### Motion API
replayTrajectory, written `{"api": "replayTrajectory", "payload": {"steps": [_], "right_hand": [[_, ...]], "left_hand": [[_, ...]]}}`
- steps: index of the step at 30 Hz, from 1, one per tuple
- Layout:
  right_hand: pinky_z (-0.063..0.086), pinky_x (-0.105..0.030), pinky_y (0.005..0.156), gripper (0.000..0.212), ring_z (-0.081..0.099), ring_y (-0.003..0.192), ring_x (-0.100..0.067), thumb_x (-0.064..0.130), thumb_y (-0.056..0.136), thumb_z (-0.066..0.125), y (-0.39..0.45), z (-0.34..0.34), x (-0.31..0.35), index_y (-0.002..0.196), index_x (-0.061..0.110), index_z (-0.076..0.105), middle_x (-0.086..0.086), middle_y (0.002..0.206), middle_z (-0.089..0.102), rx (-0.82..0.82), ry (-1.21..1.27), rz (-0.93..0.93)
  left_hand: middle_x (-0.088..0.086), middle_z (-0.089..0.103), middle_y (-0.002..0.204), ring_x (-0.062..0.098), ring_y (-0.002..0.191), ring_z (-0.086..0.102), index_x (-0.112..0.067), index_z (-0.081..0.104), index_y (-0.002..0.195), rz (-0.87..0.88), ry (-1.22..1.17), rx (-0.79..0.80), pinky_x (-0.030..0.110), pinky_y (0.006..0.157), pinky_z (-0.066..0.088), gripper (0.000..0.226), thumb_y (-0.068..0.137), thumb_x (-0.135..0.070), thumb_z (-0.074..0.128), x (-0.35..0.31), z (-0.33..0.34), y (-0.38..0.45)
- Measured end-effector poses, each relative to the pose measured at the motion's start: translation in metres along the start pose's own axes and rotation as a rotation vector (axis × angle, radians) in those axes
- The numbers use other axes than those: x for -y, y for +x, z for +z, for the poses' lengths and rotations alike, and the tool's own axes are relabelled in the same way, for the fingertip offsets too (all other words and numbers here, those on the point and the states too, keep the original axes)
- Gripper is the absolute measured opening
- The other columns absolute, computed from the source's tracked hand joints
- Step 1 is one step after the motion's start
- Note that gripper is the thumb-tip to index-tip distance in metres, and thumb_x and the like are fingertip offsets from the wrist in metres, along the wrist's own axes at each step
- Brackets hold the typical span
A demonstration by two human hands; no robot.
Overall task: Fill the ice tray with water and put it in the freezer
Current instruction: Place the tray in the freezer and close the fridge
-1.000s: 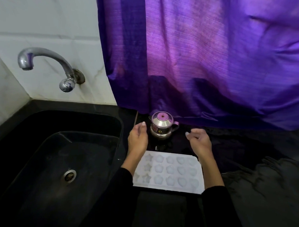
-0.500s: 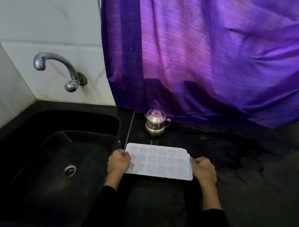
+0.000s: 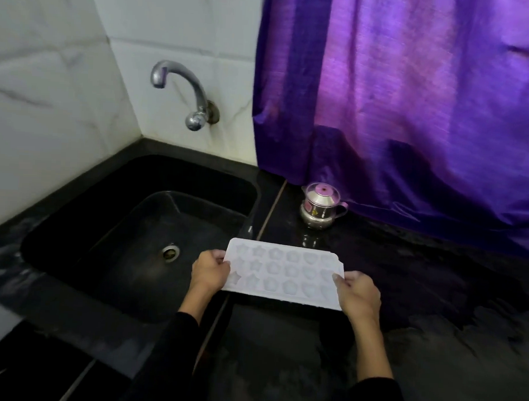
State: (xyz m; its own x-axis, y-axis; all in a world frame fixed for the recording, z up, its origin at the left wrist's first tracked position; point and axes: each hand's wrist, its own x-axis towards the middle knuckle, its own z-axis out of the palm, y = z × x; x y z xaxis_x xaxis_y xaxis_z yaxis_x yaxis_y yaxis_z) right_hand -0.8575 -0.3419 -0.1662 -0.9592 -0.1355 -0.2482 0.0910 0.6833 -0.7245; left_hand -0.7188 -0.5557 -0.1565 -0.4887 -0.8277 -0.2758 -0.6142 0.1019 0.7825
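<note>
Carrying the white plastic ice tray with star-shaped moulds (image 3: 284, 272) toward the curved chrome tap (image 3: 183, 90).

My left hand (image 3: 210, 272) and right hand (image 3: 357, 292) pinch its short ends, low centre of frame, at the black sink (image 3: 74, 222) edge; I would keep it level.

A purple curtain (image 3: 412, 109) is hung at the back right, and its lower edge is laid on the black desk (image 3: 432, 344). Just in front of the curtain, a small steel pot with a pink lid and a clear cover (image 3: 321, 207) is placed upright on the desk, near the right rim of the sink. The wall behind is covered with white marble tiles (image 3: 50, 85). Pale dull patches are seen on the desk at the right.
</note>
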Motion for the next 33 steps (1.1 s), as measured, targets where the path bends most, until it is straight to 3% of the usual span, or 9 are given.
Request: {"api": "replayTrajectory", "payload": {"steps": [9, 12, 16, 18, 25, 30, 33], "right_hand": [[0.046, -0.031, 0.078, 0.015, 0.058, 0.085, -0.019, 0.030, 0.091, 0.062, -0.077, 0.071, 0.065, 0.095, 0.015, 0.063, 0.003, 0.085, 0.063, 0.211, 0.024, -0.224], [0.048, -0.033, 0.081, 0.015, 0.058, 0.086, -0.019, 0.030, 0.091, 0.061, -0.112, 0.099, 0.087, 0.096, 0.016, 0.064, 0.005, 0.083, 0.062, 0.306, 0.012, -0.314], [0.049, -0.034, 0.080, 0.014, 0.060, 0.088, -0.019, 0.029, 0.091, 0.061, -0.164, 0.134, 0.109, 0.095, 0.016, 0.064, 0.006, 0.082, 0.063, 0.423, 0.001, -0.446], [0.051, -0.036, 0.084, 0.012, 0.061, 0.089, -0.020, 0.028, 0.090, 0.062, -0.191, 0.152, 0.118, 0.092, 0.017, 0.063, 0.008, 0.079, 0.063, 0.482, -0.011, -0.491], [0.050, -0.036, 0.086, 0.010, 0.060, 0.091, -0.018, 0.030, 0.090, 0.062, -0.277, 0.200, 0.142, 0.091, 0.020, 0.062, 0.010, 0.081, 0.063, 0.693, -0.064, -0.662], [0.050, -0.036, 0.083, 0.013, 0.060, 0.090, -0.017, 0.029, 0.091, 0.061, -0.334, 0.232, 0.163, 0.095, 0.017, 0.065, 0.008, 0.082, 0.063, 0.880, -0.140, -0.842], [0.051, -0.041, 0.088, 0.018, 0.062, 0.092, -0.020, 0.029, 0.089, 0.063, -0.375, 0.253, 0.174, 0.098, 0.014, 0.067, 0.007, 0.081, 0.063, 1.009, -0.164, -0.958]], "left_hand": [[-0.008, 0.070, 0.080, 0.013, 0.081, 0.065, -0.025, 0.070, 0.087, -0.023, -0.180, -0.264, 0.023, 0.065, 0.048, 0.025, 0.087, -0.005, 0.055, 0.078, -0.129, -0.061], [-0.010, 0.070, 0.082, 0.011, 0.082, 0.065, -0.023, 0.071, 0.092, -0.064, -0.236, -0.369, 0.024, 0.068, 0.048, 0.023, 0.088, -0.006, 0.056, 0.109, -0.171, -0.091], [-0.003, 0.074, 0.091, 0.017, 0.089, 0.068, -0.018, 0.073, 0.103, -0.140, -0.294, -0.495, 0.033, 0.082, 0.053, 0.025, 0.086, -0.005, 0.059, 0.153, -0.217, -0.133], [-0.001, 0.074, 0.093, 0.018, 0.090, 0.068, -0.016, 0.072, 0.107, -0.174, -0.305, -0.572, 0.031, 0.082, 0.051, 0.026, 0.086, -0.005, 0.059, 0.174, -0.236, -0.156], [-0.005, 0.074, 0.090, 0.012, 0.081, 0.068, -0.017, 0.072, 0.107, -0.262, -0.326, -0.830, 0.025, 0.073, 0.049, 0.027, 0.086, -0.005, 0.059, 0.238, -0.281, -0.236], [-0.006, 0.075, 0.088, 0.015, 0.082, 0.069, -0.021, 0.074, 0.100, -0.359, -0.409, -1.029, 0.041, 0.085, 0.055, 0.027, 0.085, -0.003, 0.061, 0.276, -0.295, -0.291], [-0.001, 0.075, 0.086, 0.017, 0.080, 0.068, -0.019, 0.074, 0.097, -0.447, -0.461, -1.203, 0.042, 0.084, 0.054, 0.025, 0.084, -0.002, 0.061, 0.286, -0.298, -0.326]]}}
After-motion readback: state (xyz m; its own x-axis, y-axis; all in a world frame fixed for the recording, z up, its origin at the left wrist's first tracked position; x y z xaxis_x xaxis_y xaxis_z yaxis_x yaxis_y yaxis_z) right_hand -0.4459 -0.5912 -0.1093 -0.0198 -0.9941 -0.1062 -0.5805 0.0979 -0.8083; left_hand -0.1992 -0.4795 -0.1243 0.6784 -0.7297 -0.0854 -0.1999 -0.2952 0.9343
